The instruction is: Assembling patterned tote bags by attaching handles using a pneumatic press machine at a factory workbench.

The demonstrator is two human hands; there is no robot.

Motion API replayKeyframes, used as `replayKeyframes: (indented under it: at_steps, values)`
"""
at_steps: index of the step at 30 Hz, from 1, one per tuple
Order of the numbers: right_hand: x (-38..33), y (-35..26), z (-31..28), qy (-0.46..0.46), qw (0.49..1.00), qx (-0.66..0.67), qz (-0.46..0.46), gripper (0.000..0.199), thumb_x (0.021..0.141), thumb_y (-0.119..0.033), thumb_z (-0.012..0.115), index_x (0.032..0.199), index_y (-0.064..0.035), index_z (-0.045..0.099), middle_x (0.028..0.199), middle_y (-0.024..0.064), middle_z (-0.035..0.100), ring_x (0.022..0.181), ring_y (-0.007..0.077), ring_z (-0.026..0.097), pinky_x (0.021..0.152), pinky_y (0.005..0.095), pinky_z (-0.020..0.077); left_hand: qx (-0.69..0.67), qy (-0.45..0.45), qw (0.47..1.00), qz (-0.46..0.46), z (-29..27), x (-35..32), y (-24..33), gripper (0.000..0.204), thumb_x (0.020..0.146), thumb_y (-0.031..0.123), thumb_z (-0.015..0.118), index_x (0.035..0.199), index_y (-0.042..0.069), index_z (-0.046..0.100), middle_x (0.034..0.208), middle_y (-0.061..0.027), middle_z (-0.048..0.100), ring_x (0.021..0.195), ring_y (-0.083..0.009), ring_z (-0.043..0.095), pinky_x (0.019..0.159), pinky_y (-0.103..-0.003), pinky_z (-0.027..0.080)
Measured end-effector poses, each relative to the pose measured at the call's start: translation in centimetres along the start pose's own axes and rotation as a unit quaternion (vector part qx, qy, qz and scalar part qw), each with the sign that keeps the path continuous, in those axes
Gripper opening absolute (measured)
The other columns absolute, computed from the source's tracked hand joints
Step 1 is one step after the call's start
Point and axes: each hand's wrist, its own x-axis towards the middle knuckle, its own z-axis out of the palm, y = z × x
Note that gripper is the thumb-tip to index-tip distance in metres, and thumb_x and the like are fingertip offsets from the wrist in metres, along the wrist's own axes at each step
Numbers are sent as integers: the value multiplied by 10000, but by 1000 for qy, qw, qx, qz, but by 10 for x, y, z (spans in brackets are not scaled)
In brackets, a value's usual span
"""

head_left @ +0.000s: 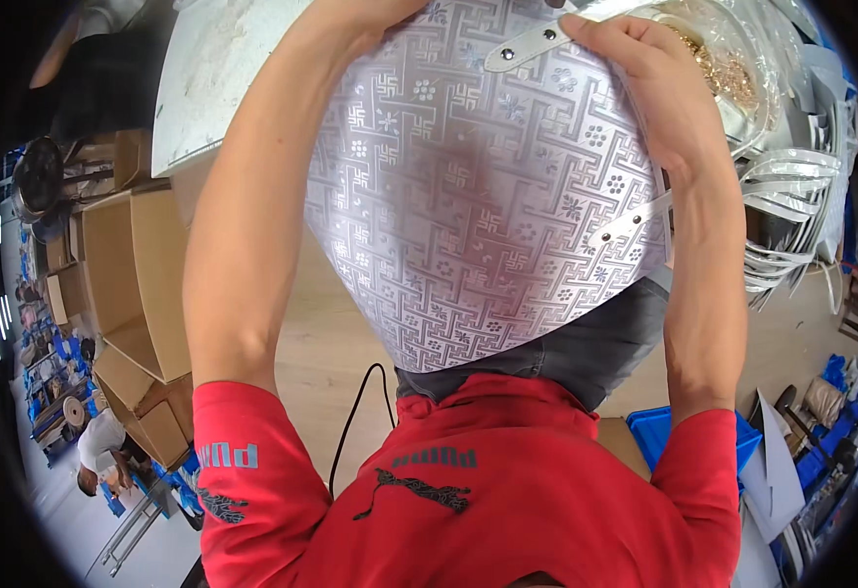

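Observation:
A large silvery-white sheet, printed with an interlocking geometric pattern, spreads out in front of me and hangs over the table edge toward my lap. At its far edge, my right hand pinches a white strap with two dark rivets near its rounded end. A second strap end with dark rivets lies on the sheet's right side, under my right forearm. My left hand reaches the sheet's far left edge; its fingers are cut off by the top of the view.
Right of the sheet are a clear plastic bag of small gold-coloured metal pieces and a stack of white straps. A white tabletop extends left. Cardboard boxes stand at left, a blue crate at lower right. Other people are at left.

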Motion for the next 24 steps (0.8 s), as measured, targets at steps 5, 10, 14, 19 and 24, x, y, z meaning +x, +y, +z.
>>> replayKeyframes:
  at_steps: [5,10,14,19,24]
  values:
    - [7,8,0,6,1000,28,-10,225,952,-188,726,795,-28,705,675,5,647,548,68,531,498,236,376,-6,28,999,34,22,-14,21,453,891,184,797,1188,-131,663,931,-140,718,796,-161,635,678,-282,488]
    - [14,5,2,26,999,-13,-33,231,960,-190,717,798,-26,706,660,-4,636,534,63,510,493,230,365,77,91,992,44,27,-1,15,409,896,171,793,1160,-118,675,938,-141,723,802,-174,647,697,-298,501]
    - [14,-1,2,-10,994,-103,-27,238,969,-199,713,809,-23,707,667,-10,635,529,58,494,484,234,352,81,112,989,48,28,-7,6,388,891,179,803,1127,-108,690,930,-140,727,811,-177,654,713,-304,505]
    - [14,9,2,1,999,-26,-31,255,975,-215,716,808,-23,700,644,-31,605,509,51,453,464,242,306,91,102,990,44,31,-11,14,370,890,184,804,1093,-107,702,914,-135,727,811,-175,655,715,-300,502]
    - [12,6,0,-8,996,-78,-32,268,975,-221,717,791,-28,690,621,-45,571,502,47,421,456,250,278,95,105,990,19,32,-10,14,366,891,206,805,1073,-97,709,877,-124,722,763,-168,643,681,-302,495]
